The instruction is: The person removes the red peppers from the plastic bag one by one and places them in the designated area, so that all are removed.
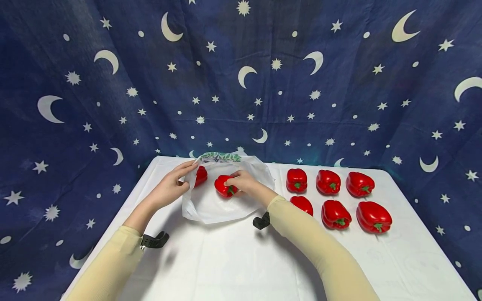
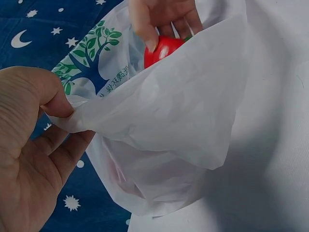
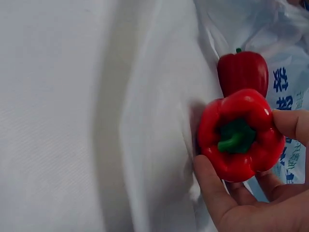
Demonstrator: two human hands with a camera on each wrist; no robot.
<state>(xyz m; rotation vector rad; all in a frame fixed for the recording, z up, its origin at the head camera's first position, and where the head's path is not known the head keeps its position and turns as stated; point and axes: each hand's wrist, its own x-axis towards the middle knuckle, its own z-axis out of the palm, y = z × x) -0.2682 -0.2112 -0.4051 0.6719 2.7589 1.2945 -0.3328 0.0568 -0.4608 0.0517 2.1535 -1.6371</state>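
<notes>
My left hand [image 1: 171, 187] pinches the left edge of a white plastic bag [image 1: 214, 212], which has a green and blue tree printed on it. The bag's mouth gapes toward me. Inside that mouth, my right hand [image 1: 246, 182] grips a red bell pepper [image 1: 224, 186] with a green stem. In the right wrist view its stem end [image 3: 236, 136] faces the camera, fingers and thumb around its sides. A second red bell pepper [image 3: 244, 72] lies deeper in the bag, partly hidden by the bag's left edge in the head view.
To the right of the bag, several red bell peppers [image 1: 336, 214] stand in two rows on the white-covered table [image 1: 241, 267]. My right sleeve overlaps one front-row pepper [image 1: 302, 205]. A dark blue cloth [image 1: 226, 83] with moons and stars hangs behind the table.
</notes>
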